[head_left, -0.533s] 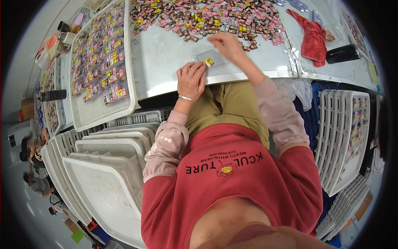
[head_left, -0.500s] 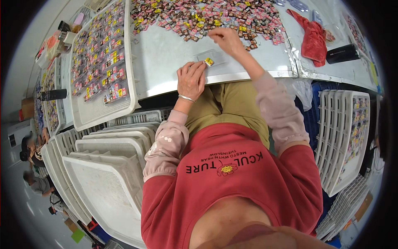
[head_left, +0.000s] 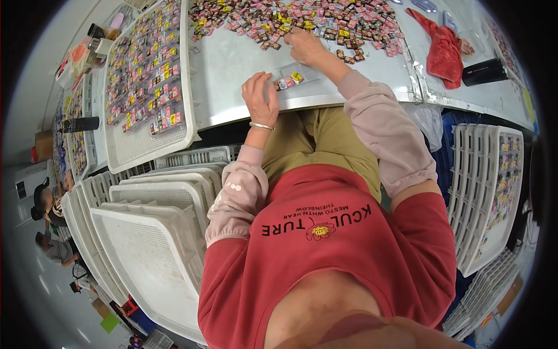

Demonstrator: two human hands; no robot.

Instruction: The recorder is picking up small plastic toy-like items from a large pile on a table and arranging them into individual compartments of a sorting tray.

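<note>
A shallow clear plastic case (head_left: 313, 74) lies on the white table before me, with several small printed blocks (head_left: 286, 82) in a row at its left part, one of them yellow. My left hand (head_left: 260, 98) is by the case's left end, fingers loosely bent and thumb apart, nothing seen in it. Beyond the case, my right hand (head_left: 305, 47) reaches to the near edge of a wide pile of small pink, brown and yellow blocks (head_left: 343, 23). Its fingertips are drawn together there; what they hold, if anything, is too small to make out.
On the left a white tray (head_left: 139, 148) carries rows of filled clear cases. Stacked white trays (head_left: 145, 256) stand below it, more trays (head_left: 465, 198) at my right. A red cloth (head_left: 444, 61) and a black bottle (head_left: 485, 72) lie at the table's right. Other people are far left.
My left hand has lifted off the case and shifted left. The right hand has moved slightly left and farther into the pile's edge. More blocks now show in the case.
</note>
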